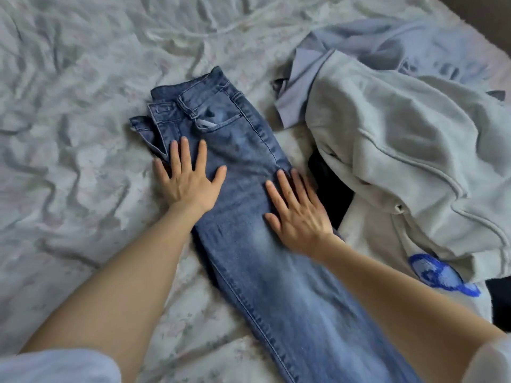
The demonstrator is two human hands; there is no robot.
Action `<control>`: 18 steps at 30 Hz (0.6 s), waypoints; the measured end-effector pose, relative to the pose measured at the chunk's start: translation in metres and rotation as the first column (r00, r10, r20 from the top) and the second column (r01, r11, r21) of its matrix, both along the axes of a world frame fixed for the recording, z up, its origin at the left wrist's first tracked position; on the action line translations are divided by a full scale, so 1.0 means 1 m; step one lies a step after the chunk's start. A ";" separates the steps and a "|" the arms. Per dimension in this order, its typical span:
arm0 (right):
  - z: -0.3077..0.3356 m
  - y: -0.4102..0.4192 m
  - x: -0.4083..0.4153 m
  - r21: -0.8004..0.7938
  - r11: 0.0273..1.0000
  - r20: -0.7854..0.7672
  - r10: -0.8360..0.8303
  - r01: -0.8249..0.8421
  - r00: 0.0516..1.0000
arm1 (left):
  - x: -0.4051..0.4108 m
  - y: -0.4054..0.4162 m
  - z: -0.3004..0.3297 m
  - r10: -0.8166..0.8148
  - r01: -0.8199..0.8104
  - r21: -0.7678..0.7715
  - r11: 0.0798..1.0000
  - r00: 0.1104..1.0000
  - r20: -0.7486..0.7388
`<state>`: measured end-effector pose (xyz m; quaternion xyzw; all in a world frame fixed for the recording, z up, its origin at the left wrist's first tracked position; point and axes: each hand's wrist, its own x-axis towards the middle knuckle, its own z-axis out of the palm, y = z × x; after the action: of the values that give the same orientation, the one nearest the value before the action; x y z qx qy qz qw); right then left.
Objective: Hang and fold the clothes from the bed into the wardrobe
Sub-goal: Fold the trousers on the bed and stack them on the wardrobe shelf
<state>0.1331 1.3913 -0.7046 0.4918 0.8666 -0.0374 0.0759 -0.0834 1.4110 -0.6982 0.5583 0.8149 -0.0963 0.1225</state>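
A pair of blue jeans [249, 150] lies folded lengthwise on the bed, waistband at the far end, legs running toward the near right. My left hand [188, 178] rests flat on the jeans' left side just below the pocket, fingers spread. Flat on the right edge of the jeans lies my right hand [298, 214], fingers apart too. Neither hand grips the cloth. To the right a pale grey hoodie [392, 150] is heaped, and a lilac-blue garment [304, 67] lies behind it.
The bed sheet [83, 134] is pale, floral and wrinkled, stretching left and far. A white garment with a blue print [439, 275] lies under the hoodie at the right. Something black [329, 186] shows between jeans and hoodie. The bed's edge runs along the top right.
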 end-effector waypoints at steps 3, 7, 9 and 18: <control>-0.003 0.040 -0.038 -0.011 1.000 -0.020 -0.026 0.026 0.999 | -0.020 0.018 -0.008 0.050 -0.050 0.058 0.997 0.999 -0.008; -0.008 0.085 -0.076 -0.047 0.998 -0.055 -0.037 0.035 0.998 | -0.038 0.041 -0.020 0.126 -0.132 0.139 0.981 0.991 0.056; -0.012 0.107 -0.089 -0.111 0.992 -0.064 -0.064 0.057 0.996 | -0.042 0.050 -0.025 0.147 -0.152 0.167 0.974 0.988 0.045; -0.032 0.136 -0.114 -0.164 0.983 -0.022 -0.092 0.087 0.996 | -0.066 0.092 -0.014 0.077 -0.061 0.082 0.995 0.976 -0.204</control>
<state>0.0192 1.5275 -0.7362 0.5219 0.8386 -0.1186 0.1013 -0.1491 1.5031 -0.7121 0.5208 0.8451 -0.1189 0.0196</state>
